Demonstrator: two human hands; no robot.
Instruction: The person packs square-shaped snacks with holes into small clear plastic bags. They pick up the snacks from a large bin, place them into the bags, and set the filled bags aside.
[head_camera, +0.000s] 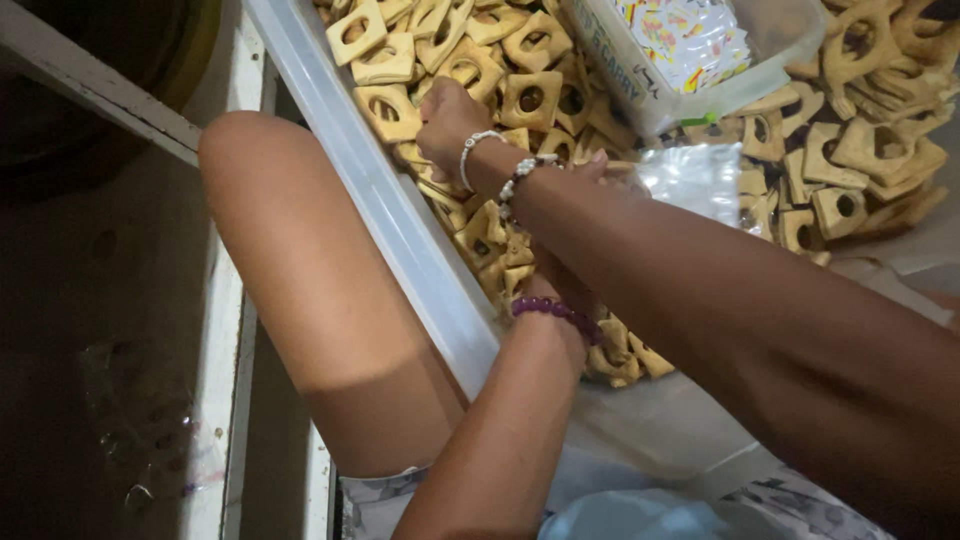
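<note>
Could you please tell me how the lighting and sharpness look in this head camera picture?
In the head view, light falls brightest on the tan square biscuits with round holes in the translucent plastic bin; the clear plastic bag shows glare; the left side is in deep shadow; the right hand is fairly sharp, while the near forearm looks dark and soft.

1. Square biscuits (531, 98) with round holes are filling the big plastic tray (400, 225), leaving no bare floor.
2. A clear tub (690, 50) is blocking the far middle.
3. A crumpled plastic bag (692, 178) is crowding the right hand (452, 125).
4. The crossed forearms are closing the near side.
</note>
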